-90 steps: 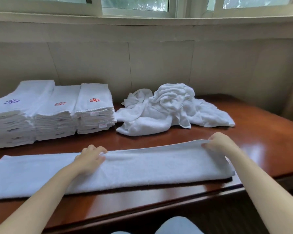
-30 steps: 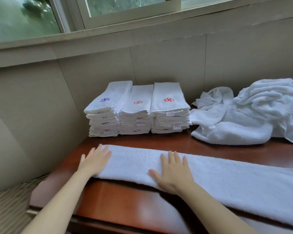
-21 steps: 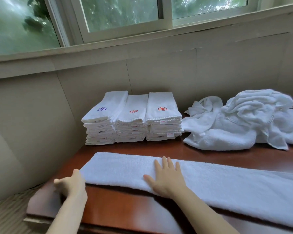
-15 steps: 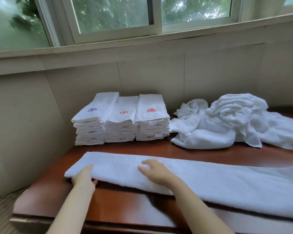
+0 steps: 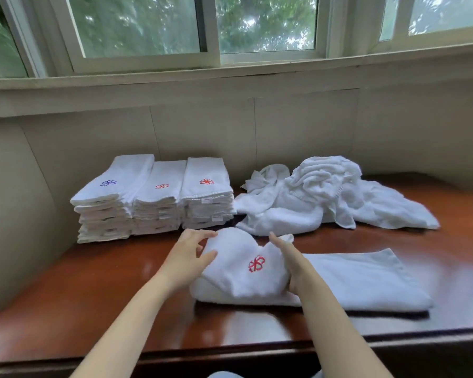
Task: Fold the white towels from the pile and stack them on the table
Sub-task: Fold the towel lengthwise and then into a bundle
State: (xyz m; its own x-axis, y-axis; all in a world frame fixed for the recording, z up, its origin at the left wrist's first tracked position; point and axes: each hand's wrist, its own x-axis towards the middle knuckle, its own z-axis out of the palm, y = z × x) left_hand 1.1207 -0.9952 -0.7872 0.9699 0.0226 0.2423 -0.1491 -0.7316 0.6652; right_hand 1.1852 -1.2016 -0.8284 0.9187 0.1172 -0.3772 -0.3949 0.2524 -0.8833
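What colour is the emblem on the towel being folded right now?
Red; the emblem shows best in the head view.

Near 3 folded stacks (image 5: 156,197), left hand (image 5: 191,255) and right hand (image 5: 287,263) grip the towel (image 5: 352,279) by its raised end.

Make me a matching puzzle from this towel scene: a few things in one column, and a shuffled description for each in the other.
Things
1. left stack
2. front towel
3. loose pile
4. window

Descriptions
A. crumpled, at the back on the right
B. neatly folded, purple emblem on top
C. partly folded, red emblem showing
D. highest up, white frame

Pairs: 1-B, 2-C, 3-A, 4-D
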